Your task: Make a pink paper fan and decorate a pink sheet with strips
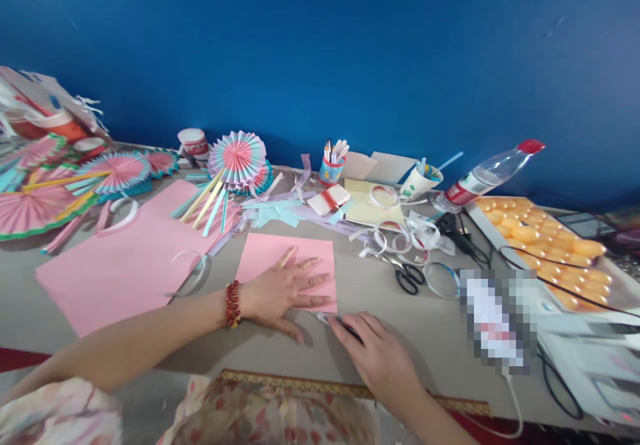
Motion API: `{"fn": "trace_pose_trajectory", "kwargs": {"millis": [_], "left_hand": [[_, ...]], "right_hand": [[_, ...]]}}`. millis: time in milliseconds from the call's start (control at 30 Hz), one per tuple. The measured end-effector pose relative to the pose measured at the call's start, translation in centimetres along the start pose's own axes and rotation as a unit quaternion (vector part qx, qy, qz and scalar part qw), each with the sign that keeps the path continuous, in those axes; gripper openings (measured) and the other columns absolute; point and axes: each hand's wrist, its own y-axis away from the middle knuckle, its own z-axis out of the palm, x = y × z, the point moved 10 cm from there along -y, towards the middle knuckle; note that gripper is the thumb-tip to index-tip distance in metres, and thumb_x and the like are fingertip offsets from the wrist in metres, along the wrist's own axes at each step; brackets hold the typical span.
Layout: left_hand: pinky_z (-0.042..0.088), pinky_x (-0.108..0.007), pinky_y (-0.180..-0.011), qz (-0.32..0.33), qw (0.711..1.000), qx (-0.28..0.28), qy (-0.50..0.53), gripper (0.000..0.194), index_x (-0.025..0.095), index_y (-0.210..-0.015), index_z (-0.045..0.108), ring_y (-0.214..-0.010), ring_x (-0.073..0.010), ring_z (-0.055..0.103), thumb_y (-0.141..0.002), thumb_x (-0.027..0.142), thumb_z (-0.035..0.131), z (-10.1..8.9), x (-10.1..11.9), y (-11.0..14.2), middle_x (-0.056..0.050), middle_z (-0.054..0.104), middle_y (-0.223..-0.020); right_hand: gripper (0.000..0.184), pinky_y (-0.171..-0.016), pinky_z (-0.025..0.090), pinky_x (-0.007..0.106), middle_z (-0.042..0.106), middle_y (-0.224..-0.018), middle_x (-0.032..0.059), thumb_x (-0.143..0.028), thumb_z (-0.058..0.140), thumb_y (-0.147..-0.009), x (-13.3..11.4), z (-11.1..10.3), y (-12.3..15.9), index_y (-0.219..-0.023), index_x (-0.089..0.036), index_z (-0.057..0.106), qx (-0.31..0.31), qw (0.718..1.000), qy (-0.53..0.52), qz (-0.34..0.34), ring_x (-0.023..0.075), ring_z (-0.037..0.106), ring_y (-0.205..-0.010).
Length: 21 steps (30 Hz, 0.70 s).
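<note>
My left hand (280, 291) lies flat with fingers spread on a pink square of paper (255, 251), pressing it to the table. A beaded bracelet is on that wrist. Close to the lower right corner of the square, my right hand (373, 348) is closed around a slim dark tool (350, 330) with a pale tip. Most of this tool is hidden by the fingers, so its exact kind does not show. Its tip is at the paper's lower edge. Larger pink sheets (130, 258) are spread to the left.
Pleated paper fans (237, 155) stand and lie at the back left. Black-handled scissors (411, 277), tape rolls (395, 235) and a glue gun (457, 231) lie to the right. Behind are a pen cup (331, 171), a tilted bottle (485, 177) and an orange balloon-like tray (540, 231).
</note>
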Motion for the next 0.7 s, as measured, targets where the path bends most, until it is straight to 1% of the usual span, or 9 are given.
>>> {"fn": "trace_pose_trajectory", "kwargs": {"millis": [133, 233, 433, 600, 700], "left_hand": [[0.007, -0.072, -0.107, 0.001, 1.0, 0.009, 0.001, 0.083, 0.036, -0.15, 0.028, -0.144, -0.0419, 0.016, -0.08, 0.076, 0.049, -0.2, 0.1, 0.0, -0.01, 0.029, -0.157], [0.005, -0.073, -0.106, 0.002, 1.0, 0.007, -0.003, 0.085, 0.036, -0.151, 0.026, -0.144, -0.0428, 0.017, -0.079, 0.077, 0.048, -0.2, 0.0, 0.0, -0.011, 0.028, -0.158], [0.008, -0.071, -0.108, 0.003, 1.0, 0.011, -0.003, 0.086, 0.035, -0.151, 0.026, -0.145, -0.041, 0.012, -0.079, 0.077, 0.048, -0.1, 0.0, 0.0, -0.011, 0.032, -0.156], [0.01, -0.07, -0.108, 0.001, 1.0, 0.013, 0.0, 0.085, 0.034, -0.15, 0.028, -0.145, -0.0407, 0.013, -0.079, 0.076, 0.049, -0.1, -0.1, 0.0, -0.011, 0.031, -0.156], [0.009, -0.069, -0.109, 0.001, 1.0, 0.013, 0.001, 0.084, 0.035, -0.15, 0.027, -0.145, -0.04, 0.013, -0.08, 0.076, 0.048, -0.1, -0.1, 0.1, -0.01, 0.032, -0.156]], "right_hand": [[0.041, -0.074, 0.045, 0.03, 0.065, -0.095, 0.0055, -0.007, 0.053, -0.086, -0.2, 0.2, 0.0, -0.123, -0.021, 0.06, 0.0, 1.0, -0.003, 0.005, 0.0188, 0.055, -0.086], [0.039, -0.074, 0.046, 0.03, 0.065, -0.097, 0.0059, -0.008, 0.055, -0.086, -0.4, 0.1, -0.3, -0.123, -0.02, 0.06, 0.007, 1.0, -0.004, 0.005, 0.0186, 0.056, -0.086], [0.04, -0.074, 0.046, 0.031, 0.066, -0.097, 0.0059, -0.006, 0.055, -0.084, -0.6, 0.1, -0.6, -0.122, -0.02, 0.061, 0.006, 1.0, -0.015, 0.007, 0.019, 0.056, -0.085], [0.035, -0.072, 0.045, 0.029, 0.066, -0.096, 0.0062, -0.01, 0.054, -0.088, -1.0, 0.0, -1.0, -0.12, -0.021, 0.062, 0.017, 1.0, -0.012, 0.009, 0.0182, 0.056, -0.084], [0.033, -0.071, 0.044, 0.029, 0.066, -0.095, 0.0058, -0.011, 0.057, -0.087, -1.2, 0.2, -1.2, -0.118, -0.021, 0.063, 0.015, 1.0, -0.012, 0.011, 0.0181, 0.056, -0.084]]}}
